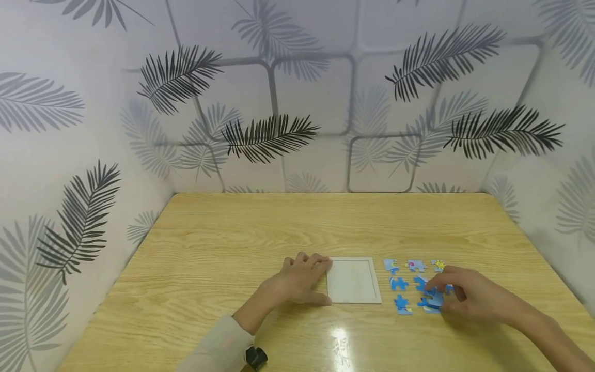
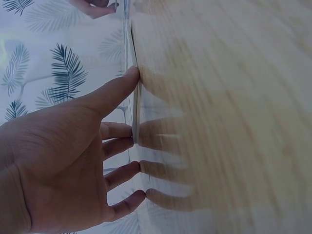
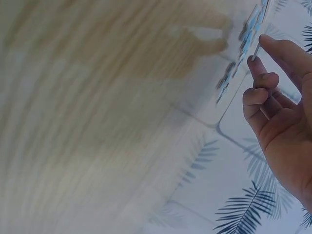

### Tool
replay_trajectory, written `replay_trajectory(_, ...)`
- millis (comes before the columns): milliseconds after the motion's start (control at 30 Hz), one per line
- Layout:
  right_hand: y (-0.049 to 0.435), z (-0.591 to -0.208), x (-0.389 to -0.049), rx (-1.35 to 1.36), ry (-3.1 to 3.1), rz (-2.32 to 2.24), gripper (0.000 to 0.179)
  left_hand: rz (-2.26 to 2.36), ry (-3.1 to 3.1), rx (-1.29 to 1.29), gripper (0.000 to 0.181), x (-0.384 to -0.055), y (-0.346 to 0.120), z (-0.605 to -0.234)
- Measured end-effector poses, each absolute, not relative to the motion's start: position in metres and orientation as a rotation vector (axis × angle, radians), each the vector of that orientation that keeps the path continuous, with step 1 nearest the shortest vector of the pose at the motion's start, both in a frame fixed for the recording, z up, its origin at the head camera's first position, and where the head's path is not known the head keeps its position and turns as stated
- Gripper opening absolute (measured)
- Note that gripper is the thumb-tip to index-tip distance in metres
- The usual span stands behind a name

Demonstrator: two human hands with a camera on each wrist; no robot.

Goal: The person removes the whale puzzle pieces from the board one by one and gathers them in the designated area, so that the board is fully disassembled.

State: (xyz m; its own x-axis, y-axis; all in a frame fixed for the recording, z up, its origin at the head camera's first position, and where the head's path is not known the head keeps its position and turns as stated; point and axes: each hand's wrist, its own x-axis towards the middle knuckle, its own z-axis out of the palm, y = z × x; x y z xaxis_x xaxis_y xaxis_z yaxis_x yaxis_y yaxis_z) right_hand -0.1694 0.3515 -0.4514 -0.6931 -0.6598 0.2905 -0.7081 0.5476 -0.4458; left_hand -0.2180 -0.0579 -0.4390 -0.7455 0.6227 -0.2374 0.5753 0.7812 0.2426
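Note:
My left hand (image 1: 302, 279) holds the left side of a pale square puzzle tray (image 1: 352, 281), thumb at its near corner and index finger at its far corner. In the left wrist view the thumb (image 2: 124, 80) lies against the tray's thin edge (image 2: 137, 112), and the other fingertips touch the table. Over the puzzle pieces to the right, my right hand (image 1: 474, 294) pinches a blue jigsaw piece (image 1: 435, 298) between thumb and index finger. The right wrist view shows that piece (image 3: 256, 48) edge-on, raised off the table. Below it, the hand partly covers other pieces.
Several loose jigsaw pieces lie in rough rows right of the tray, among them a blue one (image 1: 398, 283), a purple one (image 1: 416, 265) and one with a yellow sun (image 1: 438, 265). The wooden table (image 1: 223, 232) meets a leaf-patterned wall (image 1: 316, 98) at the back.

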Motion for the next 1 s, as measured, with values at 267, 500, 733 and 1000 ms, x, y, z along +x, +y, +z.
replay_trajectory(267, 0.375, -0.458, -0.159, 1.15, -2.681, 0.821, 0.046, 0.235, 2.658, 0.942, 0.085, -0.221, -0.059, -0.44)
replay_trajectory(500, 0.387, -0.462, -0.152, 1.168, -2.646, 0.796, 0.047, 0.23, 2.66, 0.938, 0.085, -0.22, -0.058, -0.439)
replay_trajectory(733, 0.391, -0.465, -0.153, 1.19, -2.632, 0.812, 0.049, 0.247, 2.665, 0.957, 0.085, -0.221, -0.06, -0.44)
replay_trajectory(1000, 0.39, -0.469, -0.153, 1.201, -2.622, 0.806, 0.052, 0.257, 2.67, 0.954, 0.084, -0.219, -0.059, -0.44)
